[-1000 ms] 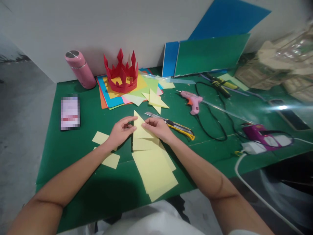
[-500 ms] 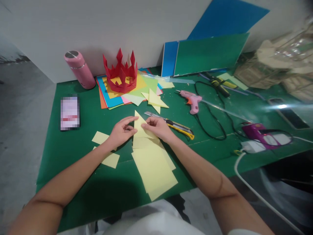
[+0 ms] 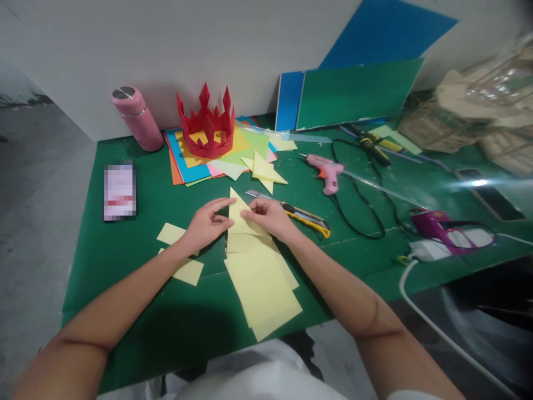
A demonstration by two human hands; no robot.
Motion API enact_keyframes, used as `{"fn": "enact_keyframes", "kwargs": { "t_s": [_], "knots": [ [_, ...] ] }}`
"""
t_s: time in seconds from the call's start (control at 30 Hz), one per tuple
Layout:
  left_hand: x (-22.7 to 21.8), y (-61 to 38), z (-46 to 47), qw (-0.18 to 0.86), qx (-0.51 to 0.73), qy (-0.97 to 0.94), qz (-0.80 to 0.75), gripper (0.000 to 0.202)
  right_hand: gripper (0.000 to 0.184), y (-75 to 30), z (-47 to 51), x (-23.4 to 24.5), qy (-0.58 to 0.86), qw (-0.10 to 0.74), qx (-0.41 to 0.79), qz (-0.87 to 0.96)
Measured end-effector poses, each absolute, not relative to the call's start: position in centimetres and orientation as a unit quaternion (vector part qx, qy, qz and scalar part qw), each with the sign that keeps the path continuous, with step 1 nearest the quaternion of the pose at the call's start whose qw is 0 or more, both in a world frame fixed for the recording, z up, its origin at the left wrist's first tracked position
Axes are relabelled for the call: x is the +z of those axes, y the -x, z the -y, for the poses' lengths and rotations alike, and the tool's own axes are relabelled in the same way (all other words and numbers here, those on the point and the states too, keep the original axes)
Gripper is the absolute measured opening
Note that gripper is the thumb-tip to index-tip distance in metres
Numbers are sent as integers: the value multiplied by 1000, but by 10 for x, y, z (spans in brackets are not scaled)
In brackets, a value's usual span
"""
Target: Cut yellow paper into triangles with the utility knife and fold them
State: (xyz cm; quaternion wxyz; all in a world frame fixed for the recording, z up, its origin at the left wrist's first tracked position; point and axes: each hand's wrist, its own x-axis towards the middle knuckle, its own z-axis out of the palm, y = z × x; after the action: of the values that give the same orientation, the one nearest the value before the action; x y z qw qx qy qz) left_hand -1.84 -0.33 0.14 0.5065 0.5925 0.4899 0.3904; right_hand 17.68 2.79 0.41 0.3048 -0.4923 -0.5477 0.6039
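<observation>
A pale yellow folded paper triangle (image 3: 239,214) lies on the green mat (image 3: 137,311) in the middle. My left hand (image 3: 206,223) pinches its left edge, fingers curled. My right hand (image 3: 268,218) presses and pinches its right side with bent fingers. Just below the triangle lies a stack of yellow paper squares (image 3: 261,283). Two smaller yellow squares (image 3: 181,254) lie by my left wrist.
A red paper crown (image 3: 205,124) sits on coloured sheets (image 3: 183,161) at the back, beside a pink flask (image 3: 137,118). A yellow utility knife (image 3: 296,213), pink glue gun (image 3: 327,170), black cable (image 3: 362,194), a phone (image 3: 119,191) and blue and green boards (image 3: 353,89) surround the hands.
My fingers have shifted slightly on the yellow triangle, closing tighter on its edges. Nothing else has moved.
</observation>
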Motion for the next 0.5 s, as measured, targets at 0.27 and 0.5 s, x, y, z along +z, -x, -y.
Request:
{"fn": "enact_keyframes", "kwargs": {
  "t_s": [0.27,0.5],
  "knots": [
    [0,19,4,506,396,-593,-486,45,43,-178,-28,6,489,302,607,548],
    [6,18,6,537,373,-611,-447,55,38,-176,-27,7,470,307,622,545]
  ]
}}
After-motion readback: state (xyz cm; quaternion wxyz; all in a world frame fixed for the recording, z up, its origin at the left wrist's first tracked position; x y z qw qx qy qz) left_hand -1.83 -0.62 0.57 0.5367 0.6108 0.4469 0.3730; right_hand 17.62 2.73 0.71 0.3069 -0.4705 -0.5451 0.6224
